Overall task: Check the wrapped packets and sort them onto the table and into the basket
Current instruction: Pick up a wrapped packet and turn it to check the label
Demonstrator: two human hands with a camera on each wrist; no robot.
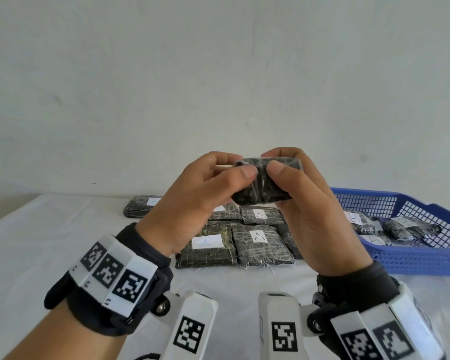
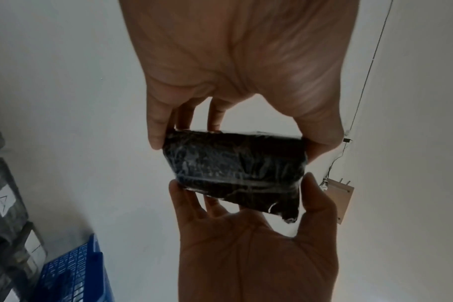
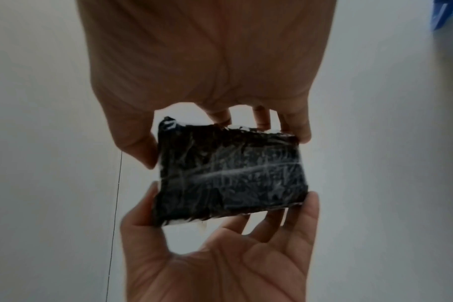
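two hands [image 1: 192,193] [image 1: 315,203], one wrapped packet [image 1: 264,183] gripped

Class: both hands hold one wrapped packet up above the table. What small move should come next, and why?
Probably turn the packet over between the left hand and right hand: no label shows on it, while the table packets show A and some basket packets show B.

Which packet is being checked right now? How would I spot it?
Look above the white table, in front of the blue basket. Both hands, left and right, hold one dark wrapped packet up in the air. The other packets lie flat showing white letter labels; on this one no label shows.
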